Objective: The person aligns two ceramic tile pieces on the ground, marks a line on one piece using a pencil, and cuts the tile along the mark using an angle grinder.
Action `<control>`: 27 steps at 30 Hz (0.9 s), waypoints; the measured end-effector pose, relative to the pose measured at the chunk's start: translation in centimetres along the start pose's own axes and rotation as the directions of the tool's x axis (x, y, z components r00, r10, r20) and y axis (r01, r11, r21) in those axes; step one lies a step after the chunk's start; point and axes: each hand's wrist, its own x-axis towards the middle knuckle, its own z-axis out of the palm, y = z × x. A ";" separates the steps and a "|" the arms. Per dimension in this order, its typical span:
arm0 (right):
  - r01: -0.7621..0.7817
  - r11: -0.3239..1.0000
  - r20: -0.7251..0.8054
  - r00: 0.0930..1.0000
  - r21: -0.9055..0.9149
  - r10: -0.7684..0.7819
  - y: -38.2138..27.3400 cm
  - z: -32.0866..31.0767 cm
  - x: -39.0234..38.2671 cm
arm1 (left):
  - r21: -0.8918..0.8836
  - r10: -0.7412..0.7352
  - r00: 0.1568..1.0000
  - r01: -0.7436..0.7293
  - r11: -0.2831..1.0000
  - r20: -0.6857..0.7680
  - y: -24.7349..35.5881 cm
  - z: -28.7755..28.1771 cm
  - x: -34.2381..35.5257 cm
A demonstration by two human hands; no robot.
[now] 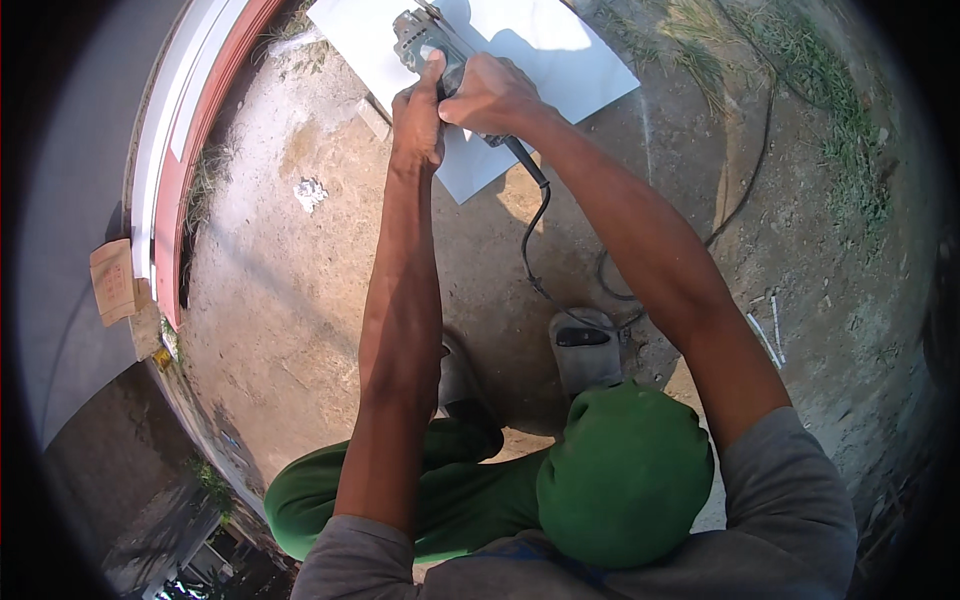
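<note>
At the top of the view, both my hands are on a dark grey-green corded power cutter [420, 38], which sits over a large white board [580, 75]. My left hand [418, 115] wraps the near left side of its body, thumb up along the casing. Over the body's right side closes my right hand [490, 92], fingers curled round it. A black cord [530, 210] runs from its back end toward my feet. The blade and the cutter's underside are hidden.
The board lies low over dusty ground [290, 290], with a small block [374, 118] by its left edge. The cord loops near my sandal [585, 350] and runs off right. A red and white edging [175, 190] and torn cardboard [113, 283] are left; white strips [767, 338] lie right.
</note>
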 end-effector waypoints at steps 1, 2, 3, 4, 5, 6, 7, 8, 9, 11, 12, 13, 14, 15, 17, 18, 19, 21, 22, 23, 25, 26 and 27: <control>0.000 1.000 -0.018 1.000 0.004 0.001 0.0 0.2 0.1 | 0.062 -0.012 1.000 0.012 0.998 0.003 -0.1 -0.6 0.4; -0.001 1.000 -0.020 1.000 0.005 0.002 0.1 0.1 0.1 | 0.120 -0.027 1.000 0.026 0.992 0.008 -0.2 -0.9 0.8; -0.013 1.000 -0.002 1.000 -0.021 0.013 0.1 0.0 0.2 | 0.120 -0.020 1.000 0.018 0.993 0.010 -0.6 -0.9 1.0; -0.025 0.999 0.015 1.000 -0.047 0.026 0.1 0.0 0.3 | 0.120 -0.016 1.000 0.014 0.993 0.014 -1.0 -0.8 1.2; -0.028 0.998 0.009 1.000 -0.050 0.029 0.3 0.0 0.3 | 0.118 -0.012 1.000 0.010 0.993 0.019 -1.2 -0.6 1.2; -0.017 1.000 -0.003 1.000 -0.024 0.017 0.5 0.2 0.2 | 0.084 0.007 1.000 -0.007 0.996 -0.005 -1.6 -0.3 1.1; -0.006 1.000 -0.016 1.000 0.002 0.006 0.7 0.3 0.2 | 0.067 0.016 1.000 -0.015 0.998 -0.014 -1.7 -0.3 1.2; -0.008 1.000 -0.018 1.000 0.003 0.008 0.7 0.3 0.1 | 0.052 0.024 0.999 -0.022 0.998 -0.026 -1.9 -0.4 1.3; -0.007 1.000 -0.013 1.000 0.001 0.007 0.7 0.4 0.1 | 0.087 -0.019 1.000 0.020 0.996 -0.010 -1.7 -0.9 1.5; -0.009 1.000 -0.007 1.000 -0.001 0.009 0.6 0.4 0.0 | 0.124 -0.065 0.998 0.064 0.990 0.005 -1.8 -1.1 1.5; -0.016 1.000 0.005 1.000 -0.005 0.017 0.4 0.3 -0.1 | 0.090 -0.027 1.000 0.027 0.996 -0.006 -2.0 -0.8 1.4; -0.024 1.000 0.017 1.000 -0.010 0.024 0.2 0.3 -0.1 | 0.073 -0.008 1.000 0.009 0.997 -0.013 -2.0 -0.8 1.3; -0.023 1.000 0.015 1.000 -0.010 0.023 0.4 0.4 0.1 | 0.057 0.012 1.000 -0.012 0.998 -0.017 -2.0 -0.7 1.3; -0.033 0.999 -0.002 0.999 -0.035 0.033 0.5 0.5 0.3 | 0.066 -0.006 1.000 0.006 0.998 -0.014 -1.9 -0.7 1.4; -0.040 0.997 -0.017 0.999 -0.059 0.040 0.5 0.5 0.7 | 0.074 -0.022 1.000 0.023 0.997 -0.013 -1.7 -0.9 1.6; -0.034 0.997 0.003 0.999 -0.064 0.034 0.4 0.4 0.8 | 0.082 -0.036 0.999 0.037 0.996 -0.010 -1.7 -1.1 1.7; -0.028 0.997 0.023 0.999 -0.068 0.030 0.3 0.4 1.0 | 0.085 -0.043 0.999 0.043 0.995 -0.009 -1.7 -1.1 1.8; -0.032 0.998 0.020 0.999 -0.059 0.034 0.3 0.5 1.1 | 0.069 -0.028 0.999 0.029 0.997 -0.023 -1.7 -0.8 1.7; -0.037 0.998 0.016 0.999 -0.048 0.038 0.3 0.6 1.1 | 0.059 -0.016 0.999 0.017 0.998 -0.032 -1.6 -0.8 1.8; -0.033 0.998 0.017 0.999 -0.047 0.034 0.3 0.8 1.3 | 0.052 -0.002 0.999 0.004 0.999 -0.041 -1.6 -1.0 2.0; -0.043 0.999 0.009 0.999 -0.030 0.044 0.3 1.0 1.9 | 0.094 -0.030 0.999 0.031 0.995 -0.017 -1.2 -1.6 2.7; -0.043 0.999 0.011 0.999 -0.032 0.043 0.3 0.9 2.2 | 0.105 -0.042 0.999 0.043 0.994 -0.009 -1.0 -1.6 2.8; -0.034 0.999 0.023 0.999 -0.025 0.034 0.3 0.9 2.5 | 0.111 -0.046 0.999 0.048 0.993 -0.020 -0.8 -1.6 2.9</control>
